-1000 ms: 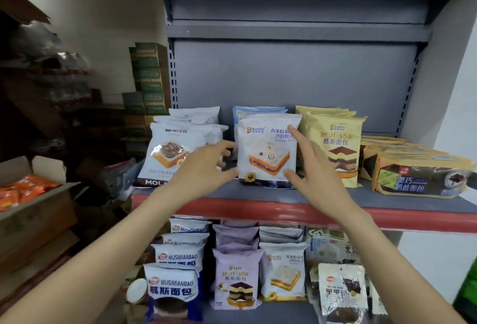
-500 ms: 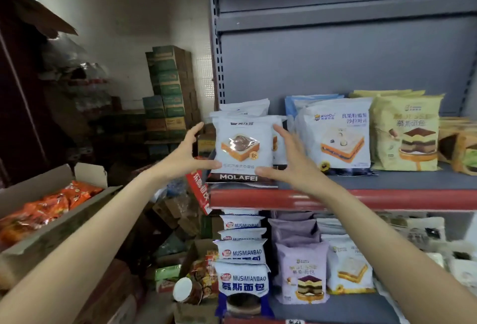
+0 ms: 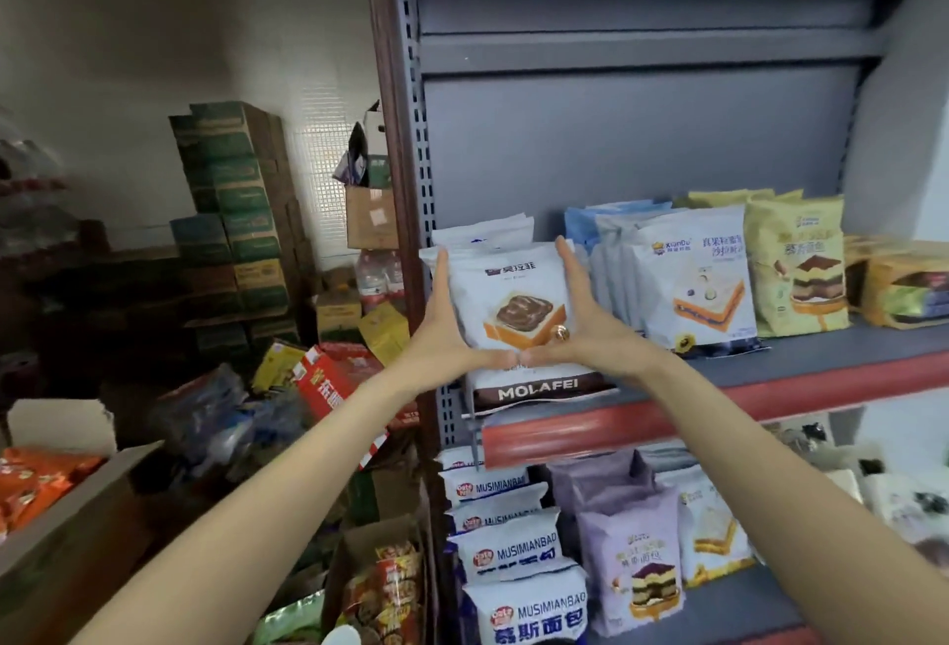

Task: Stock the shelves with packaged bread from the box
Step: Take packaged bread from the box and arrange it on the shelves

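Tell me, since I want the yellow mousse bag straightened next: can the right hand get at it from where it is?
Probably yes: the yellow mousse bag stands at the shelf front, nothing before it, though the right hand must first leave the MOLAFEI bag.

You read "MOLAFEI" on the white bread pack (image 3: 518,316) between your hands. "MUSIMIANBAO" stands on the lower white packs (image 3: 513,549). "XianDu" marks the neighbouring pack (image 3: 693,280).

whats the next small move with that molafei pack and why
Probably nudge the MOLAFEI pack slightly back on the shelf: both hands press its sides, it stands upright, and its bottom edge sits right at the front lip.
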Motion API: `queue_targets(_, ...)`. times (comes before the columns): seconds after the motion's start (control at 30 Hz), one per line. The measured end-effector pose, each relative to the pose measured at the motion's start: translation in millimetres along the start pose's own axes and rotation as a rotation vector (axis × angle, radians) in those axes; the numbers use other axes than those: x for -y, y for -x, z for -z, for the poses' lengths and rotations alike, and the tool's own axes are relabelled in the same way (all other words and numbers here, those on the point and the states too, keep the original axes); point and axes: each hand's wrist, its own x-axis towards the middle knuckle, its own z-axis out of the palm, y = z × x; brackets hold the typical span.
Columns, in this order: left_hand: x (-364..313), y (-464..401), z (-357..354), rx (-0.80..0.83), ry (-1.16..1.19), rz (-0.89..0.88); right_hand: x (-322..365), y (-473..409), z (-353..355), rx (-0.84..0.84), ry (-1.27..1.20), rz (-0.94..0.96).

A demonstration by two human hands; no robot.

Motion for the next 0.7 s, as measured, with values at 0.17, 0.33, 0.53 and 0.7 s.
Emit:
queue_targets(0.17,-1.6,-2.2,-2.7,-0.122,-0.01,-0.071,-20.2,-10.1,3.3,-0.018,0.012,0.038)
queue_targets(0.33,11.9,-9.1,-1.5,-0.032,0.041,0.066,-27.6,-7.2,9.0,0.081,0.21,0.088)
queue_targets(0.53,14.9,-27.1,3.0,-0.044,0.101,0.128,-18.5,-28.7,5.8,-0.035,0.415,0.212)
queue_targets(0.7,19.1,-26.0,10.7,0.061,0.104,0.118,-18.3,-30.7,1.8,-0.031,0.459,0.233)
